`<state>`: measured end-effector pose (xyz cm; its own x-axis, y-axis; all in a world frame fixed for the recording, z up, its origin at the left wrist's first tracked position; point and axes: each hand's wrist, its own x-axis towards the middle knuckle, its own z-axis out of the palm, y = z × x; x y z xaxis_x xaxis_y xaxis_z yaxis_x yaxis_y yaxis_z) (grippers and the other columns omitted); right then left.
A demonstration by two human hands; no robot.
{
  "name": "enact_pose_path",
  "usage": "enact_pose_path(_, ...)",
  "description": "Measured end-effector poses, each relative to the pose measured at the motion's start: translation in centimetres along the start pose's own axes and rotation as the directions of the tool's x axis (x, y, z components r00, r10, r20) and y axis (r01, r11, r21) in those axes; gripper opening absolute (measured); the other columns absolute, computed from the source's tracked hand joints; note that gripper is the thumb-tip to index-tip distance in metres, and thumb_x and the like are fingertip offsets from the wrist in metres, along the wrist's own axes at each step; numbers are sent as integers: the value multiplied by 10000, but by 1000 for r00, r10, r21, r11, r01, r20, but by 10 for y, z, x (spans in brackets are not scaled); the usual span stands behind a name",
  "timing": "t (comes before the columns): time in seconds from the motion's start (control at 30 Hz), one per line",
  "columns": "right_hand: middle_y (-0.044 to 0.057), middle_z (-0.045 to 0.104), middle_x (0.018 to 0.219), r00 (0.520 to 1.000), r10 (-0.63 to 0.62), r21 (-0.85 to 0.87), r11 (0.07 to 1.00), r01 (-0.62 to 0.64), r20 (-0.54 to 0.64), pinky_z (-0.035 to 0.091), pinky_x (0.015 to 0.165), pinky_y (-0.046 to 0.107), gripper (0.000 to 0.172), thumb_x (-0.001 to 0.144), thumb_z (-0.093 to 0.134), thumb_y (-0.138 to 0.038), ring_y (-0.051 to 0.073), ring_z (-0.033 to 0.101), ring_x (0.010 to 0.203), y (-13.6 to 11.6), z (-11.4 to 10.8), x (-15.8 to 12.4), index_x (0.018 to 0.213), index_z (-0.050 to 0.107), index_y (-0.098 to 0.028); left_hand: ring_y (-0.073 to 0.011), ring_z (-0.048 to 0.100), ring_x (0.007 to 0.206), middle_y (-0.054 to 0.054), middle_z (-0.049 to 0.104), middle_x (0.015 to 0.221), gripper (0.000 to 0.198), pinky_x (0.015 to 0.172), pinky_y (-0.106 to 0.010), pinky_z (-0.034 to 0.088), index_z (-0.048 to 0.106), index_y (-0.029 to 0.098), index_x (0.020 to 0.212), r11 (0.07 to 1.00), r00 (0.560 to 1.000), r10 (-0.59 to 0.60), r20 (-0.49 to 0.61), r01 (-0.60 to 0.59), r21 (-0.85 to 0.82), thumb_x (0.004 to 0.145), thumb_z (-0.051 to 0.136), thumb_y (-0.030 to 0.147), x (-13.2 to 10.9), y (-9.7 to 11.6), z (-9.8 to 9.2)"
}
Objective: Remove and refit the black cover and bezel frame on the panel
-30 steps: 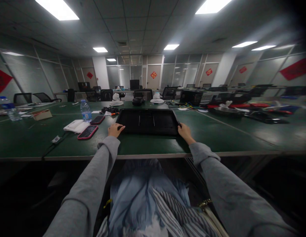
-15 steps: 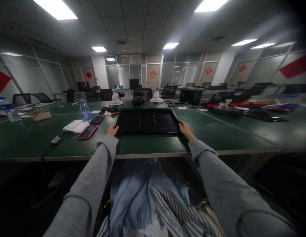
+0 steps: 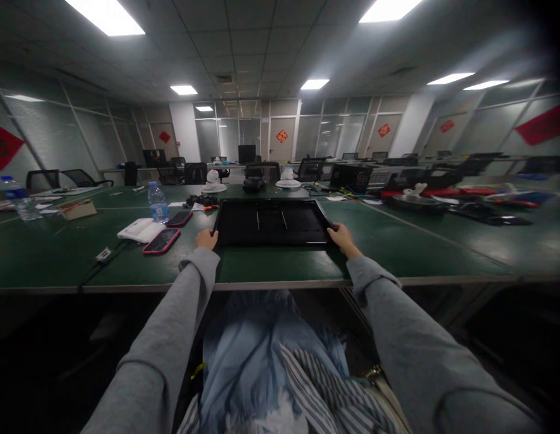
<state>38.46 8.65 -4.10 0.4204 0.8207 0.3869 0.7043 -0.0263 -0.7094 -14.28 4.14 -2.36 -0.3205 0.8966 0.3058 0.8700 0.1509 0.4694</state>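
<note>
A wide black rectangular panel (image 3: pixel 271 232) with a glossy raised rim lies on the green tabletop in front of me. Two thin pale lines run across its dark inner face; whether they are parts or reflections is unclear. My left hand (image 3: pixel 207 239) is closed on the panel's left edge near the front corner. On the opposite edge my right hand (image 3: pixel 344 239) grips the near right corner, thumb on top. The fingers under the rim are mostly hidden on both sides.
Left of the panel are two pink-edged phones (image 3: pixel 162 241), an open notebook (image 3: pixel 140 230) and a water bottle (image 3: pixel 158 204). Behind it stand small white fans (image 3: pixel 287 178). A black pan-like dish (image 3: pixel 418 204) and cables sit to the right. The table edge (image 3: pixel 280 285) runs close to me.
The whole view has shifted very slightly. Both hands keep their hold on the panel, which stays in nearly the same place on the table.
</note>
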Motion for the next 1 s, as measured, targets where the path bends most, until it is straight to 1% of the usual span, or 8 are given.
enact_pose_path(0.1, 185, 685, 1192, 999, -34, -44, 998, 33, -17, 466, 1008, 387, 421, 845, 563, -217, 271, 643, 1116, -1, -1, -1, 1229, 674, -84, -284, 656, 1120, -146, 724, 1153, 382, 907, -358, 485, 695, 185, 1144, 999, 1000, 7, -18, -7, 46, 963, 480, 445, -5, 4, -2)
enact_pose_path(0.2, 177, 684, 1203, 997, -59, -40, 998, 57, -50, 470, 999, 394, 443, 865, 542, -245, 271, 644, 1110, -1, -1, 0, 1265, 661, -94, -289, 656, 1115, -151, 722, 1145, 380, 905, -365, 487, 686, 179, 1143, 997, 1000, 12, -12, -11, 72, 964, 472, 437, -8, 6, -4)
enact_pose_path(0.33, 182, 677, 1223, 997, -62, -33, 998, 60, -44, 476, 993, 406, 469, 868, 544, -267, 281, 645, 1108, 0, -1, -1, 1285, 658, -85, -285, 652, 1125, -142, 719, 1153, 371, 913, -364, 485, 679, 187, 1138, 996, 1000, 13, -6, -13, 88, 965, 469, 440, -11, 9, -7)
enact_pose_path(0.43, 164, 685, 1217, 997, -59, -13, 998, 58, -56, 477, 1000, 410, 460, 866, 551, -272, 276, 650, 1102, 2, -1, 0, 1280, 670, -111, -283, 648, 1135, -138, 717, 1164, 372, 925, -363, 480, 676, 192, 1141, 996, 1000, 10, 1, -10, 86, 968, 465, 444, -13, 10, -8)
enact_pose_path(0.6, 158, 676, 1243, 997, -73, -21, 997, 72, -27, 472, 1014, 400, 467, 889, 549, -280, 271, 641, 1134, 3, 0, 0, 1310, 659, -112, -286, 634, 1168, -150, 702, 1201, 389, 940, -363, 473, 666, 187, 1161, 997, 1000, -10, 22, 9, 77, 965, 473, 462, -10, 6, -4)
enact_pose_path(0.67, 161, 670, 1255, 998, -67, -43, 997, 66, -18, 468, 1018, 402, 476, 902, 538, -282, 276, 635, 1144, 2, 0, -1, 1332, 646, -108, -281, 629, 1181, -148, 694, 1225, 395, 946, -358, 470, 655, 191, 1176, 998, 999, -16, 38, 13, 65, 960, 484, 474, -8, 4, -1)
enact_pose_path(0.83, 151, 653, 1290, 999, -44, -107, 993, 43, -5, 454, 1034, 404, 478, 929, 518, -291, 277, 611, 1187, -3, -2, -5, 1368, 623, -133, -282, 623, 1198, -154, 671, 1274, 463, 944, -352, 470, 632, 174, 1181, 998, 991, -18, 134, 11, 56, 950, 478, 545, -1, 1, 3)
enact_pose_path(1.0, 168, 650, 1284, 999, -46, -240, 970, 46, 6, 454, 1022, 419, 477, 969, 457, -300, 286, 607, 1190, -11, -4, -12, 1405, 591, -158, -300, 595, 1239, -182, 629, 1334, 524, 963, -375, 463, 604, 152, 1208, 996, 988, 1, 151, -15, 90, 952, 447, 581, -3, 4, 2)
